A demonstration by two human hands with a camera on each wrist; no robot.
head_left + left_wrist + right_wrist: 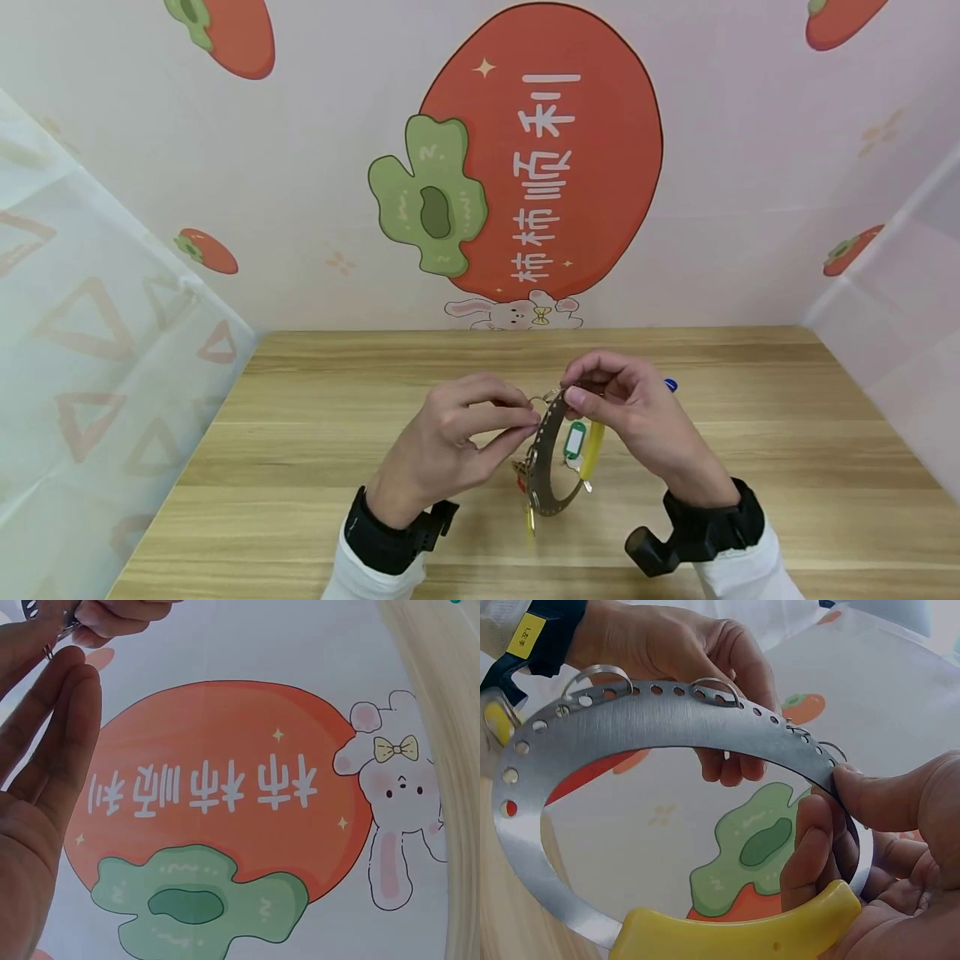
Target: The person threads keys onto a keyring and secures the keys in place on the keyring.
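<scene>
A flat oval metal key holder point(542, 467) with a row of holes and a yellow handle point(735, 930) is held above the table. My right hand point(633, 412) grips one end of its metal band, thumb on one face and fingers behind. At the band's upper edge, my left hand point(468, 429) pinches a small metal ring point(49, 652) between thumb and fingertips. Several split rings point(714, 690) pass through the holes. A green key tag point(574, 439) shows through the holder's opening, and a red piece point(521, 482) hangs at its left, partly hidden.
A wooden table point(300, 467) lies beneath both hands. Behind it stands a printed backdrop point(735, 167) with a large red fruit, and patterned sheets point(90, 333) close both sides. A blue object point(671, 385) shows behind my right hand, mostly hidden.
</scene>
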